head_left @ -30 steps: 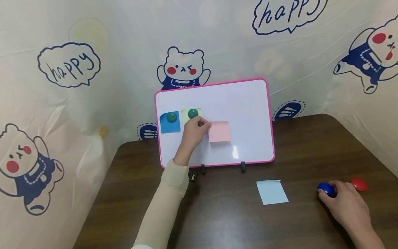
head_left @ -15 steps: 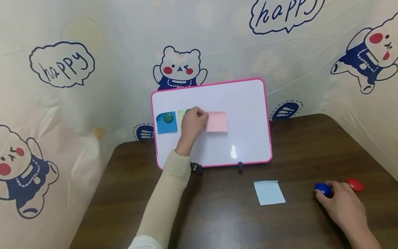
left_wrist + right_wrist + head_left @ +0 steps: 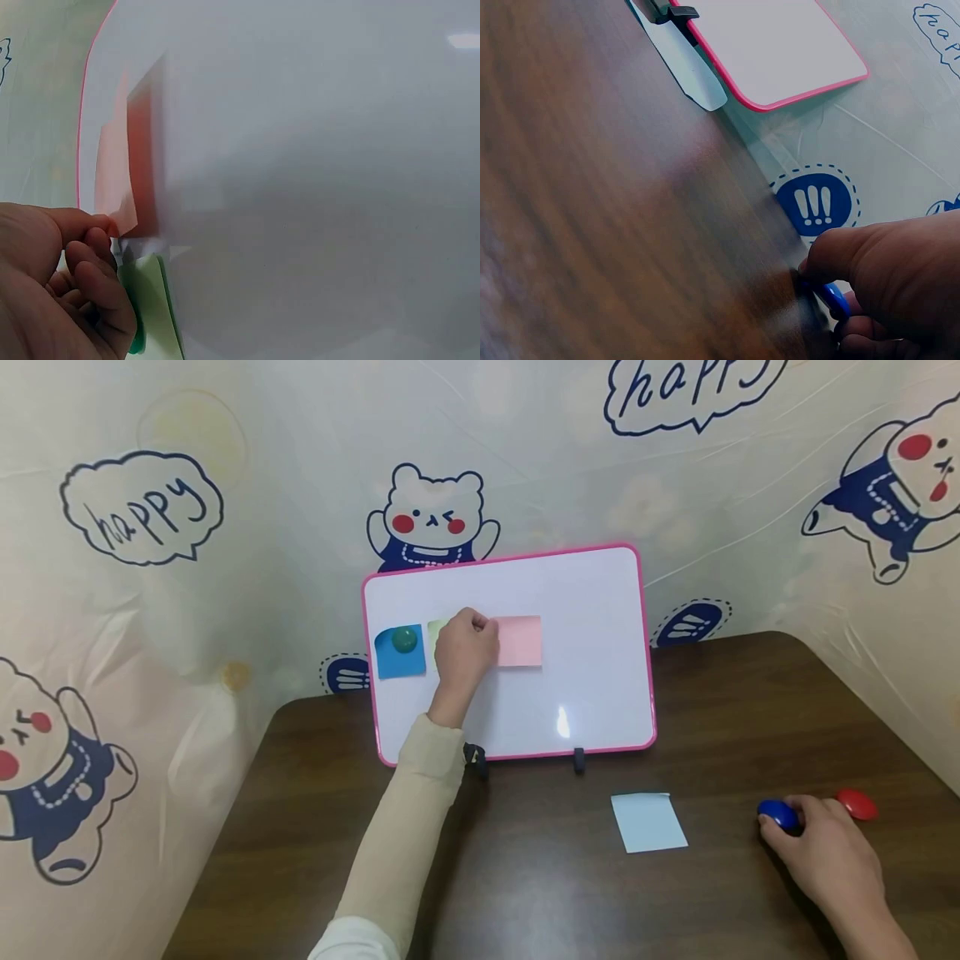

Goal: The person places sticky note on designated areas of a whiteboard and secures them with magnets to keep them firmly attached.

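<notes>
My left hand [image 3: 465, 653] pinches the left edge of a pink sticky note [image 3: 520, 641] in front of the whiteboard [image 3: 592, 693]. In the left wrist view, the pink note stands off the board and throws a shadow on it. A light green note [image 3: 161, 311] with a green magnet [image 3: 136, 343] lies behind that hand, mostly hidden in the head view. To its left, another round green magnet [image 3: 404, 639] sits on a blue note [image 3: 397, 666]. My right hand [image 3: 832, 856] grips a round blue magnet [image 3: 777, 814] at the tabletop.
A pale blue note [image 3: 649, 823] lies on the brown table [image 3: 540, 877] before the board. Beyond the right hand is a red magnet [image 3: 857, 804]. Black feet [image 3: 579, 761] support the pink-framed board. A printed curtain [image 3: 300, 527] hangs behind.
My left hand has raised the pink note up the whiteboard, level with the other notes, and now covers most of the light green one. The right hand stays on the blue magnet.
</notes>
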A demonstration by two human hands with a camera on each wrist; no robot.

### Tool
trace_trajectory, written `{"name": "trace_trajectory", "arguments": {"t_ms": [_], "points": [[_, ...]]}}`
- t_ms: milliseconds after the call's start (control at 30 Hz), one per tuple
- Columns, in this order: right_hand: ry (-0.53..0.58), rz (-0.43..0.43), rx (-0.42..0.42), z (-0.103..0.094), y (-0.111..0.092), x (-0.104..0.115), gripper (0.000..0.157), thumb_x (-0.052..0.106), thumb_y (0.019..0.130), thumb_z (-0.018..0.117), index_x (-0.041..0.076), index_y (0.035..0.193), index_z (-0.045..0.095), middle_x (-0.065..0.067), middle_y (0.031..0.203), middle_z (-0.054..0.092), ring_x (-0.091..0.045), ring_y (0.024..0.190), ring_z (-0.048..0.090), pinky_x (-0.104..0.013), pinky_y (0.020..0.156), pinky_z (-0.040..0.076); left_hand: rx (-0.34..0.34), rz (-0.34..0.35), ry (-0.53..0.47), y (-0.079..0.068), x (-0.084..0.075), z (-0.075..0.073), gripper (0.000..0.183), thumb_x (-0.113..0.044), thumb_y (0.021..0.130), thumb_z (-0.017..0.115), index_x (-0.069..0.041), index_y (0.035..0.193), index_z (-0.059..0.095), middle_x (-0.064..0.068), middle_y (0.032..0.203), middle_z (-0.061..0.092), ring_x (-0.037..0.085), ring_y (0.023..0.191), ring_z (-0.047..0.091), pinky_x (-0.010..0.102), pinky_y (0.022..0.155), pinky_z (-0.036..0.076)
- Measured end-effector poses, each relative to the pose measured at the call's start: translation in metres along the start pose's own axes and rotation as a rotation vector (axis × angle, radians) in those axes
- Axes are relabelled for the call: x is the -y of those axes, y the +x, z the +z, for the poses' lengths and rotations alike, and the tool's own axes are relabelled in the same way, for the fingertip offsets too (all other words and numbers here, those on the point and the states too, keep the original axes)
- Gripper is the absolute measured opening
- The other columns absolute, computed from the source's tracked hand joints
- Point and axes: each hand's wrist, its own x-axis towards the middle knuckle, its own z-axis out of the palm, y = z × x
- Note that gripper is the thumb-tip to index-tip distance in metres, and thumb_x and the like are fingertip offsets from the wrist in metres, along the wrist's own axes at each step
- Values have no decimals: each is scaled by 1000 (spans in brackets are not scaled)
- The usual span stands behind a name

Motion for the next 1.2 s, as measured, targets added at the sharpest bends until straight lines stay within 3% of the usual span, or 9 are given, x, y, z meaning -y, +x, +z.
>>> {"name": "trace_trajectory", "arguments": {"t_ms": [433,900,1200], "points": [[2,1,5,0,1,1,65,46,87,63,-12,114,51,-33,106,45,-48,90,50,-56,64,41,-49,-21,-2,2,-1,2,24,-37,93,58,-13,92,62,-1,74,58,15,67,54,27,59,47],[-9,16,6,-3,1,4,67,49,87,61,-11,115,50,-31,104,45,-45,88,50,-53,62,40,57,-19,53,8,-9,-3,25,-37,93,57,-13,94,61,0,81,58,16,73,54,29,65,47],[-14,-17,5,1,-3,1,69,51,87,60,-12,114,51,-32,104,47,-47,92,50,-56,64,40,40,-14,59,3,-3,-1,23,-35,93,57,-12,92,61,0,78,57,16,70,54,30,63,45]]}}
